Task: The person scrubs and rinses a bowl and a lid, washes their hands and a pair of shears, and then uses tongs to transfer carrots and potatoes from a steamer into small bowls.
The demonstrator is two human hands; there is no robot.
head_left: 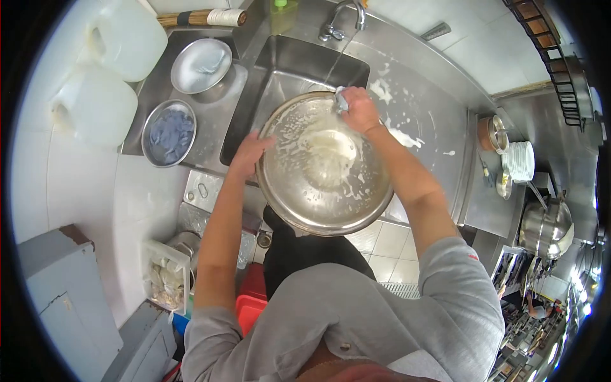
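Observation:
A large round metal basin point(324, 165), streaked with soap suds, is tilted over the front of the sink point(240, 127). My left hand point(252, 155) grips its left rim, thumb over the soapy face and the other fingers hidden behind. At the far rim, my right hand point(360, 111) is closed on a small light-grey scrubbing pad point(342, 99) pressed against the metal. Just beyond, water runs from the tap point(344, 19) into the sink.
Left of the sink stand a metal bowl of suds point(201, 65) and a bowl with bluish cloth point(170, 134). White plastic jugs point(95, 105) line the left wall. Foam spots mark the right drainboard point(423, 105); stacked white plates point(519, 161) sit farther right. A red bin point(251, 299) is below.

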